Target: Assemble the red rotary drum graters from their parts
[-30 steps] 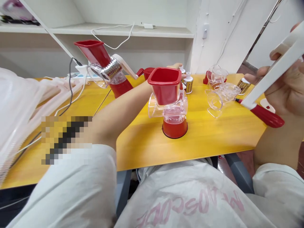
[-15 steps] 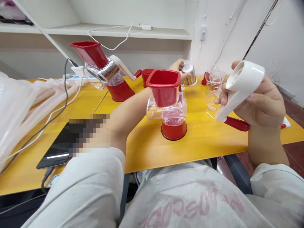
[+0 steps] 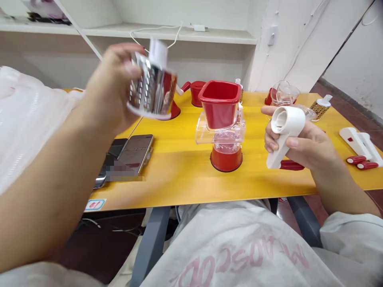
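My left hand [image 3: 109, 85] is raised at the upper left and grips a shiny metal grater drum [image 3: 152, 89] with a white rim and hub. My right hand [image 3: 302, 141] holds a white crank handle [image 3: 284, 131] with a red grip, just above the yellow table [image 3: 179, 171]. Between the two hands stands a rotary grater body [image 3: 223, 127]: red hopper on top, clear housing, red suction base. Neither hand touches it.
Two phones [image 3: 131, 153] lie on the table at the left. Behind stand another red grater, a clear housing [image 3: 283, 93], a gold drum [image 3: 320, 107], and at the right edge two white handles [image 3: 360, 147]. A white plastic bag [image 3: 26, 115] lies at the left.
My left hand drew back from the far side of the table with the metal drum and lifted it up close at the left. My right hand lowered the white handle toward the table.
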`<act>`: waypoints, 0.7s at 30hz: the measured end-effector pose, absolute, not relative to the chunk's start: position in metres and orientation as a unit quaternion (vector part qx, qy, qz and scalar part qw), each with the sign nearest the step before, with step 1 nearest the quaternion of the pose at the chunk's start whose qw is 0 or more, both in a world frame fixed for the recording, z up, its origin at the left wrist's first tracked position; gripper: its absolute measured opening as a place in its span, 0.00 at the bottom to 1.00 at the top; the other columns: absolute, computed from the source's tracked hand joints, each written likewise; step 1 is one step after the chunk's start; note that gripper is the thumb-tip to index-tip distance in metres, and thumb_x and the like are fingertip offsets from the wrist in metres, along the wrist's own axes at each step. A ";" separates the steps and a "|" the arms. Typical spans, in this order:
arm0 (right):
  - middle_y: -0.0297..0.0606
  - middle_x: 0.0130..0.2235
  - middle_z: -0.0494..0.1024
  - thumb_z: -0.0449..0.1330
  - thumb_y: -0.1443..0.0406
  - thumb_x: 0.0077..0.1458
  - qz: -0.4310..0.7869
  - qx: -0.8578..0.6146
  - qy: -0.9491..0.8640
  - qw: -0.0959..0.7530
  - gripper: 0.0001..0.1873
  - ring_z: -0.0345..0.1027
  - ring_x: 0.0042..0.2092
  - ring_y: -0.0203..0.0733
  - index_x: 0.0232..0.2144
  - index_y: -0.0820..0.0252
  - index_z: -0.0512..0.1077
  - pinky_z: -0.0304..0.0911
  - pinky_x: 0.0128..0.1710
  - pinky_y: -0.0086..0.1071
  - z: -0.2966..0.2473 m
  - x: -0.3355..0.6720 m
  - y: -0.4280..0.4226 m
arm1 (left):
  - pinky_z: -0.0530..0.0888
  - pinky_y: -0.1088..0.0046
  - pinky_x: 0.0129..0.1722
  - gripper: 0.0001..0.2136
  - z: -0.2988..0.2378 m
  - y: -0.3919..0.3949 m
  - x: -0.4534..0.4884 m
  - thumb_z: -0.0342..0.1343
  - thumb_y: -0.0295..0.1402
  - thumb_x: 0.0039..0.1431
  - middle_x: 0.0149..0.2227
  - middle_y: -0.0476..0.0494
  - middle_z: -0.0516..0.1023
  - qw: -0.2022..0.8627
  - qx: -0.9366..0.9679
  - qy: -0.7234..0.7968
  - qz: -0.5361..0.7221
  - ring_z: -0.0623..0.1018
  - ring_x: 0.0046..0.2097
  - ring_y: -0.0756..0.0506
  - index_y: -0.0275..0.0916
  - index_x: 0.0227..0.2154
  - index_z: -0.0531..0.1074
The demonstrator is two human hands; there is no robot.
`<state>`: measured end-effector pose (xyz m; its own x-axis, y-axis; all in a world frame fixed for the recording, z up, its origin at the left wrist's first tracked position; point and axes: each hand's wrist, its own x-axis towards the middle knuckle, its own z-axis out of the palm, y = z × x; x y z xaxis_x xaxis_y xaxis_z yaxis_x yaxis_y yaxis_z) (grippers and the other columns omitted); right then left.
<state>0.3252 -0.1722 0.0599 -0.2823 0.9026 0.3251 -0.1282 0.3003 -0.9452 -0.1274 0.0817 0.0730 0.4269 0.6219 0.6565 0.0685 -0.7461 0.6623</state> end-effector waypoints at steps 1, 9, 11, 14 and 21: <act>0.34 0.40 0.79 0.85 0.50 0.63 0.499 -0.319 -0.621 0.514 0.37 0.74 0.39 0.49 0.71 0.40 0.83 0.83 0.44 0.48 0.057 0.323 -0.171 | 0.93 0.37 0.37 0.33 0.054 0.061 -0.131 0.80 0.61 0.64 0.55 0.49 0.94 0.362 0.761 0.245 0.479 0.92 0.44 0.32 0.61 0.68 0.83; 0.39 0.52 0.90 0.77 0.42 0.79 0.507 -0.330 -0.665 0.439 0.29 0.90 0.50 0.49 0.66 0.44 0.71 0.89 0.48 0.41 0.029 0.331 -0.145 | 0.89 0.56 0.38 0.35 0.010 0.040 -0.091 0.91 0.53 0.53 0.54 0.41 0.98 0.445 0.796 0.208 0.355 0.91 0.42 0.35 0.51 0.63 0.92; 0.38 0.50 0.89 0.74 0.41 0.82 0.497 -0.326 -0.684 0.422 0.31 0.89 0.51 0.47 0.70 0.46 0.69 0.87 0.48 0.37 0.022 0.333 -0.141 | 0.89 0.60 0.39 0.38 0.012 0.041 -0.074 0.92 0.55 0.52 0.53 0.42 0.97 0.468 0.779 0.202 0.366 0.91 0.43 0.37 0.49 0.63 0.90; 0.35 0.47 0.85 0.73 0.40 0.83 0.487 -0.323 -0.691 0.426 0.35 0.84 0.47 0.43 0.73 0.47 0.67 0.84 0.46 0.33 0.013 0.329 -0.136 | 0.89 0.66 0.43 0.35 0.007 0.029 -0.050 0.88 0.60 0.61 0.55 0.40 0.95 0.514 0.712 0.205 0.433 0.93 0.47 0.40 0.45 0.62 0.87; 0.33 0.51 0.80 0.81 0.42 0.76 0.525 -0.296 -0.654 0.456 0.45 0.79 0.44 0.40 0.75 0.45 0.59 0.87 0.48 0.36 0.002 0.308 -0.130 | 0.94 0.57 0.53 0.30 0.018 -0.018 0.003 0.70 0.69 0.76 0.64 0.40 0.93 0.583 0.624 0.144 0.500 0.93 0.64 0.31 0.51 0.63 0.84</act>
